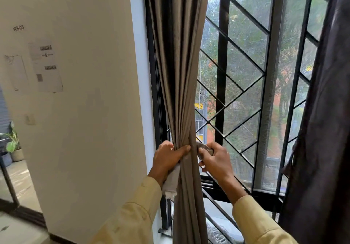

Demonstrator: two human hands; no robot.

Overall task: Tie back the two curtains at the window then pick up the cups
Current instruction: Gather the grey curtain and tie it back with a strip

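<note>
The left curtain (180, 73), grey-brown, hangs gathered into a tight bunch at the window's left side. My left hand (167, 157) clasps the bunch from the left, with one end of a pale grey tie-back strip (171, 184) hanging below its palm. My right hand (215, 160) is closed on the strip's other end just right of the bunch. The right curtain (322, 130), darker, hangs loose at the frame's right edge. No cups are in view.
A black diamond-pattern window grille (244, 84) with mesh fills the opening behind the curtains. A white wall (85, 111) with taped papers stands to the left. Potted plants (13, 145) sit on the floor far left.
</note>
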